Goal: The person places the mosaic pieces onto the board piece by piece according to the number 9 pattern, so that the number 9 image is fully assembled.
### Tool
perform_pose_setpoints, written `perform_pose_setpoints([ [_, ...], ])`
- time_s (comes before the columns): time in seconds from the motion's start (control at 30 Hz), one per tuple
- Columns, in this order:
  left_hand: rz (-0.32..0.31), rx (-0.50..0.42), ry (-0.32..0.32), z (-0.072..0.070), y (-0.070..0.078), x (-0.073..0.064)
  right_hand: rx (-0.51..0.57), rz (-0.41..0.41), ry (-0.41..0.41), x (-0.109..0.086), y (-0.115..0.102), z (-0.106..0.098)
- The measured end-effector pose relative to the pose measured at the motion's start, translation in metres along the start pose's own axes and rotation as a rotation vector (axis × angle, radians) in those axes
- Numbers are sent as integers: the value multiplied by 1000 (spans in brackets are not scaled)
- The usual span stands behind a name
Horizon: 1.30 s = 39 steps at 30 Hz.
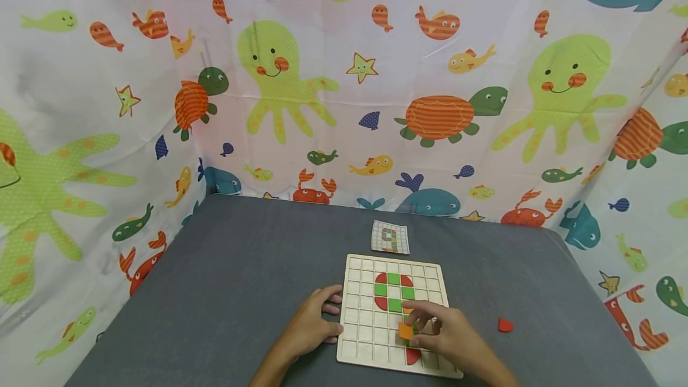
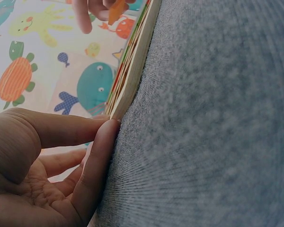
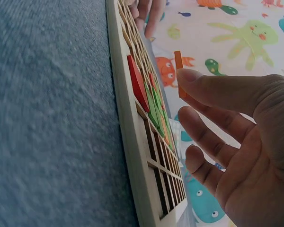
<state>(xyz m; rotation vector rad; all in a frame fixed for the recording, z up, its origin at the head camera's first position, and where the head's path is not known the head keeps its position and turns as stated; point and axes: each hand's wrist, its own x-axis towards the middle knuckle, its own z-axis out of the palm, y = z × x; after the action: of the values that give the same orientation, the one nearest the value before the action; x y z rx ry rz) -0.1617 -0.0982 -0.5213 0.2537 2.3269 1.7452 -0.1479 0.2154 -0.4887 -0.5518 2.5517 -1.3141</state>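
Note:
My right hand (image 1: 448, 336) pinches an orange square tile (image 1: 405, 331) between thumb and fingers, above the lower part of a wooden grid board (image 1: 357, 333). In the right wrist view, the orange tile (image 3: 180, 74) stands on edge in the thumb's grip, apart from the board (image 3: 128, 142). My left hand (image 1: 309, 324) rests along the board's left edge, thumb and fingers touching it. On the board, red rounded pieces (image 1: 381, 303) and green squares (image 1: 394, 279) form a ring. A red piece (image 1: 412, 356) lies near the bottom, with green and orange ones partly hidden by my right hand.
A small pattern card (image 1: 389, 237) with a similar coloured figure lies behind the board. One loose red rounded piece (image 1: 505, 325) sits on the grey cloth to the right. A sea-animal curtain (image 1: 344, 94) hangs around the table (image 1: 242, 255) at the back and sides.

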Motion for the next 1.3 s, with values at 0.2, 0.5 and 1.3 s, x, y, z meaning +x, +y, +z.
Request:
perform_pose_setpoints([
  [0.2,-2,-5,-3,0,0,0,5,46,-49,2,-1,4],
  [0.5,-5,-11,-6,0,-1,1,-38,-4,-89,2,-4,10],
  [1.3,-14,-12,-6,-1,-1,1,-44,54,-157,4,-3,15],
])
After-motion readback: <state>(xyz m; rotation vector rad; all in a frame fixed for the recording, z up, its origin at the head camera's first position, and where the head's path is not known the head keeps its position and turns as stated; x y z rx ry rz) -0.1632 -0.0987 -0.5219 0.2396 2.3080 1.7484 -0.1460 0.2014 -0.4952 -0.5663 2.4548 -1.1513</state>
